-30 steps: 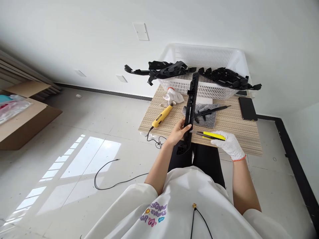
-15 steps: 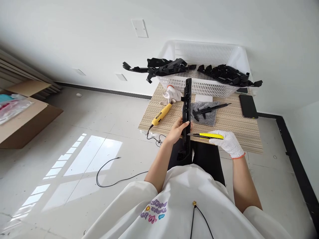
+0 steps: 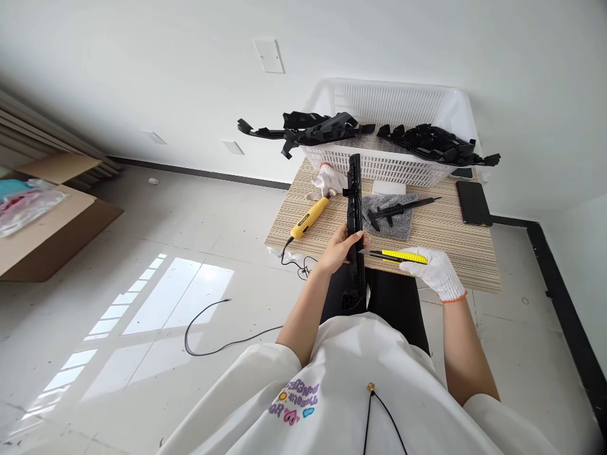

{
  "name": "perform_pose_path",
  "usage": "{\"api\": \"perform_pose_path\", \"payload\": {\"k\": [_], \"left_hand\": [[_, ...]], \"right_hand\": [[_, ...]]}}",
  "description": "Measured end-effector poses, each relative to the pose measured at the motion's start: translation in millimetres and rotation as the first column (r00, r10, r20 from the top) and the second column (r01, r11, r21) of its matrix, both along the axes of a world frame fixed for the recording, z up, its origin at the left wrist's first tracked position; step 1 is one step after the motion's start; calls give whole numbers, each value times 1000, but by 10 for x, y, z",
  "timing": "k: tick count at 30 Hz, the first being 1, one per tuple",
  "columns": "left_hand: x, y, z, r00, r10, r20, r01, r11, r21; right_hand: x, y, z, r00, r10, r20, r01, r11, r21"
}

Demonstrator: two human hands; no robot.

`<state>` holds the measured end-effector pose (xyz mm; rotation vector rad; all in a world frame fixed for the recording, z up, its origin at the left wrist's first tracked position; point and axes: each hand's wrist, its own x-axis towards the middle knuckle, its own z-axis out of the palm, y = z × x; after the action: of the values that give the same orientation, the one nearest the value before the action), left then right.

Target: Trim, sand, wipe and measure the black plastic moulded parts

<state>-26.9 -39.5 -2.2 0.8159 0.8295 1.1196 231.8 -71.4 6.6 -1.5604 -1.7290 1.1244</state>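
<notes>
Holds long black plastic trim strip mid-length in bare left grip, fingers wrapped shut round it, centre of frame. Aims strip away from body, far end over striped wood-look tabletop & near end down toward lap, prob. to steady it & turn its right edge to the blade. Clamps yellow snap-off utility knife in white-gloved right grip, closed on handle, blade out & pointing left. Puts blade tip at or just beside strip, right next to left grip's fingers; contact too fine to tell. Wears glove on knife side only, w/ spare white knit glove lying upper left of tabletop.

Has yellow corded hand tool lying left of strip, cord trailing off tabletop edge to floor. Has black plastic caliper on grey cloth pad just right of strip, prob. for quick reach. Adds small white block behind pad & black phone near right edge. Stacks more black moulded parts across rim of white slotted plastic basket at far end of tabletop, against white wall, upper centre of frame. Shows cardboard box on floor, far left of frame.
</notes>
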Motion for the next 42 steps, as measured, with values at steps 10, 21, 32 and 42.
{"api": "perform_pose_path", "payload": {"k": [10, 21, 32, 42], "left_hand": [[-6, -11, 11, 999, -5, -32, 5, 1000, -11], [14, -12, 10, 996, -34, -81, 37, 999, 37], [-12, 33, -15, 993, -28, -117, 26, 999, -20], [-230, 13, 81, 974, -55, -218, 65, 997, 38]], "right_hand": [[1, 6, -27, 999, -39, 33, 36, 996, 79], [10, 4, -20, 999, -10, 31, 9, 998, 57], [-32, -20, 61, 999, 28, -25, -30, 996, -83], [-165, -27, 114, 995, 32, -90, -38, 997, -71]]}}
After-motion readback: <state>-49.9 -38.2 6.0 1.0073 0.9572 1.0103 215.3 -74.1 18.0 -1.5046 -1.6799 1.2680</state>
